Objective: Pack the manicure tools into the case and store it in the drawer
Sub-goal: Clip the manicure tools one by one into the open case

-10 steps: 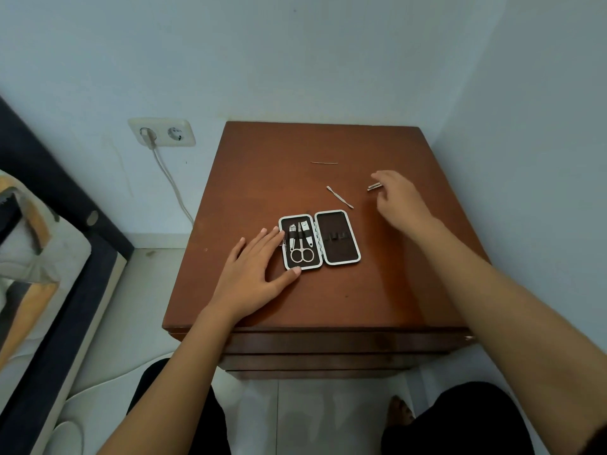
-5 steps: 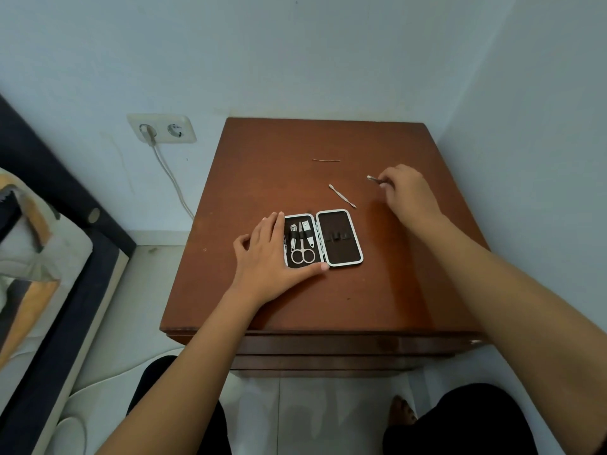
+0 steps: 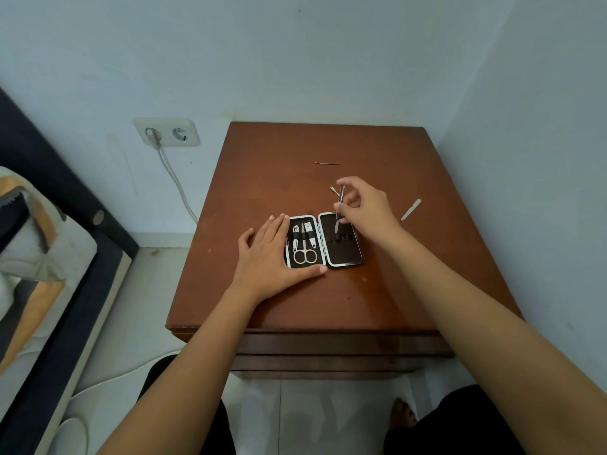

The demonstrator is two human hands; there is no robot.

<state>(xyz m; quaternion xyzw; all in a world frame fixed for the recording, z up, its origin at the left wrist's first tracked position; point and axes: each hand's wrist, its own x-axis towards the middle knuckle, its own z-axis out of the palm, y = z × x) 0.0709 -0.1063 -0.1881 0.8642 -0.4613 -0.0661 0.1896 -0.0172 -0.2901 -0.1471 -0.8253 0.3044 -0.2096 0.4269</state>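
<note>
Far left there's a bed (image 3: 39, 257) cut off by the frame edge, so only a dark base and a bit of patterned bedding show. On the wall next to it is a double socket (image 3: 167, 132) with one white cable (image 3: 174, 178) plugged in; the cable drops down and goes out of sight behind the wooden nightstand (image 3: 256, 178).

On the nightstand top, the left hand (image 3: 266, 257) lies flat, fingers together and stretched out, thumb running along the near edge of the open case (image 3: 345, 251). It's pressing the case's left side down rather than gripping anything, and it covers the case's left rim. In the left half of the case sit small scissors (image 3: 304, 251) and what look like clippers (image 3: 308, 234). They're tiny and strapped in, so hard to say exactly what each one is. The right half is dark lining with empty loops.

The right hand (image 3: 364, 208) hovers over that right half, thumb and fingertips pinched on a thin metal tool (image 3: 339, 208) held almost upright, its lower tip at or just above the lining; can't tell if it touches. Behind the hand another slim tool (image 3: 334, 190) pokes out, mostly hidden. Further back lies a thin needle-like piece (image 3: 327, 163), and well off to the right a flat nail file (image 3: 410, 210). The drawer fronts below are shut, their right end covered by the right forearm.
</note>
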